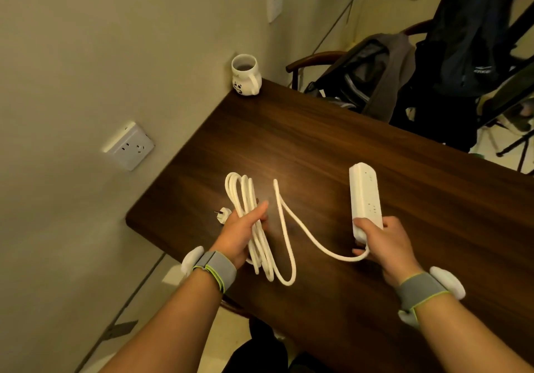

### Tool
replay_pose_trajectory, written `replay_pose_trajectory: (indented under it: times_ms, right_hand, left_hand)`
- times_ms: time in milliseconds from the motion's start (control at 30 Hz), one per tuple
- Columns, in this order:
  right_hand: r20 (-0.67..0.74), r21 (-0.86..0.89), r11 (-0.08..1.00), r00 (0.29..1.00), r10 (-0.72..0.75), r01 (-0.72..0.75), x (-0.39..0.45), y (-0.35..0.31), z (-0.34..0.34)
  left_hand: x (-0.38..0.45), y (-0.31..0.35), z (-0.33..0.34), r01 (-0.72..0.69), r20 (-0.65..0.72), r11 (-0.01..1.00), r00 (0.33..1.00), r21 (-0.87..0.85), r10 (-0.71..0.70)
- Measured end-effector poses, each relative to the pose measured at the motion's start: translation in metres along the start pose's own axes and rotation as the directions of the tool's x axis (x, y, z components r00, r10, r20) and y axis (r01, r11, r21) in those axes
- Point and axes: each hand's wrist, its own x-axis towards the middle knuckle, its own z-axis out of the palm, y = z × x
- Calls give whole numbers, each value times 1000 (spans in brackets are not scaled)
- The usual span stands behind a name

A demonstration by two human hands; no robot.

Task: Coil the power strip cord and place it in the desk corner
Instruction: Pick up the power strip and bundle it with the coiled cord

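My left hand (241, 235) grips a bundle of white cord loops (245, 196) above the dark wooden desk (332, 141). The white plug (224, 214) sticks out to the left of that hand. From the bundle a loose length of cord (306, 235) sags and runs right to the white power strip (365, 196). My right hand (385, 242) holds the strip by its near end, with the strip pointing away from me. The desk's far corner by the wall lies at the upper left of the desk.
A white panda mug (246, 75) stands in the desk's far corner against the wall. Two wall sockets (130, 147) (274, 0) are on the wall to the left. A chair with dark clothes and bags (384, 75) stands beyond the desk's far edge.
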Motion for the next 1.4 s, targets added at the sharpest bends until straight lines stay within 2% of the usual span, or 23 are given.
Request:
replay_pose_trajectory:
  times_ms: [167, 300, 433, 533, 700, 900, 1067, 1167, 1400]
  right_hand:
    - [98, -100, 980, 982, -163, 173, -36, -31, 26]
    - [135, -284, 907, 949, -284, 312, -56, -39, 41]
    - [184, -376, 846, 925, -332, 378, -71, -39, 53]
    - [237, -386, 818, 902, -360, 427, -77, -35, 61]
    - [317, -362, 782, 855, -409, 508, -81, -28, 70]
    - [380, -246, 854, 856, -350, 458, -81, -22, 69]
    - [470, -190, 873, 822, -321, 449, -88, -21, 71]
    - [510, -234, 847, 802, -311, 478, -92, -17, 75]
    - [458, -337, 741, 788, -410, 581, -95, -20, 70]
  left_hand:
    - [-3, 3, 3, -130, 8, 990, 992, 57, 129]
    - [0, 8, 5, -65, -57, 996, 996, -58, 61]
    - [-2, 12, 7, -12, -28, 991, 1000, -134, 9]
    - [-5, 14, 13, -4, -27, 980, 1000, -198, -1]
    - [-10, 15, 19, -51, -29, 990, 998, -133, 48]
    - [-14, 13, 19, -26, -22, 989, 999, -148, 23]
    - [-21, 12, 22, -34, 10, 993, 999, -116, 36]
    - [-24, 13, 27, -51, 0, 997, 999, -61, 52]
    - [-44, 15, 42, -5, 73, 999, 997, -34, 7]
